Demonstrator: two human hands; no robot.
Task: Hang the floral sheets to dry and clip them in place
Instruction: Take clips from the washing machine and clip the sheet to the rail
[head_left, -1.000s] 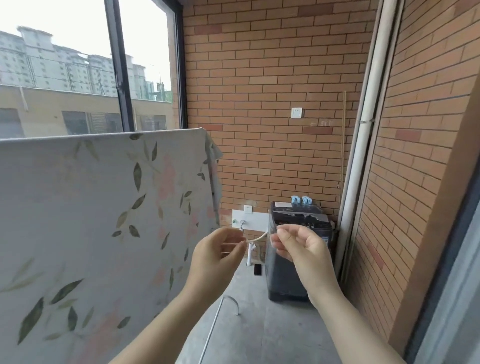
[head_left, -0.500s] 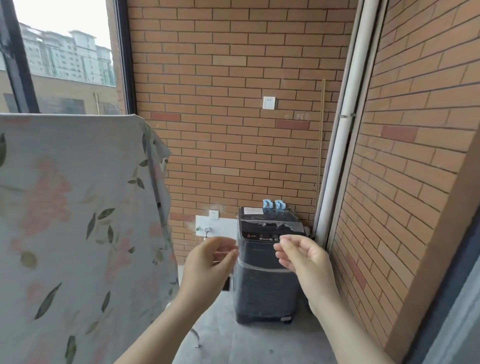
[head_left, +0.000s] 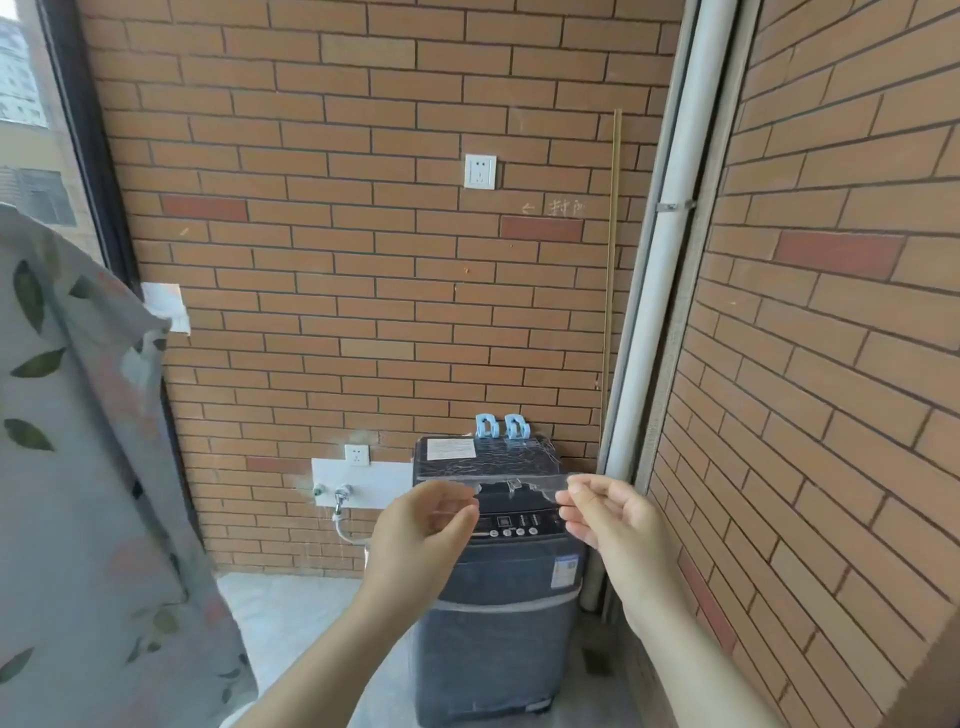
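Both forearms raised, left hand (head_left: 422, 535) facing right hand (head_left: 613, 522), fingers loosely curled, each grip slack, empty

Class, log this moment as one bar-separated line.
floral sheet: hung, left | blue clips: on washer | left hand: raised, empty | right hand: raised, empty

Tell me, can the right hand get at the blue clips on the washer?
Probably yes: the right hand looks empty, and nothing stands between it and the blue clips at the back of the washer, though farther off.
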